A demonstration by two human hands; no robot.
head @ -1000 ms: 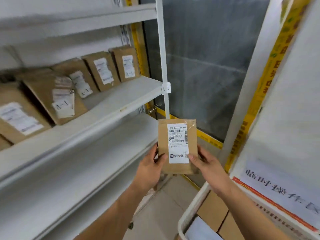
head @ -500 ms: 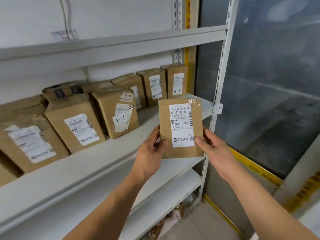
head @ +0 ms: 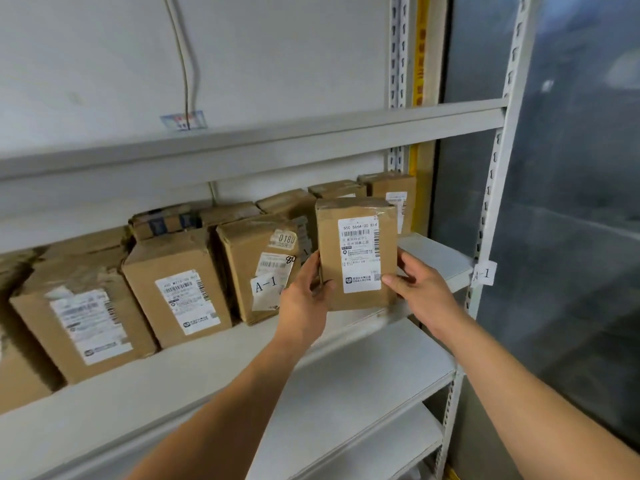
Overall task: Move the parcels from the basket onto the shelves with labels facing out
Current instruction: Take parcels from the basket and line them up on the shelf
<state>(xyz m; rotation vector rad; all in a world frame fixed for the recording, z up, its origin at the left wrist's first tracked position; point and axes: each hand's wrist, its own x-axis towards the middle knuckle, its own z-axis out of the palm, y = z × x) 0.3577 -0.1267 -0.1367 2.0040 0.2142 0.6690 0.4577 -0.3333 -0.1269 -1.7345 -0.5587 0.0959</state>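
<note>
Even, soft indoor light, moderately bright, no hard glare. White wall (head: 277,64) in upper frame reads palest. Deep shadow between boxes (head: 173,289) at left of frame. Wide-angle bend: shelf edge (head: 242,147) slopes, upright post (head: 498,168) leans at right. Left edge smeared; label (head: 360,258) at centre mostly sharp, small print illegible.

place: parcel storeroom | shows it: metal shelving (head: 346,386), labelled cardboard parcels (head: 176,289), "A-1" tag (head: 484,274)
</note>
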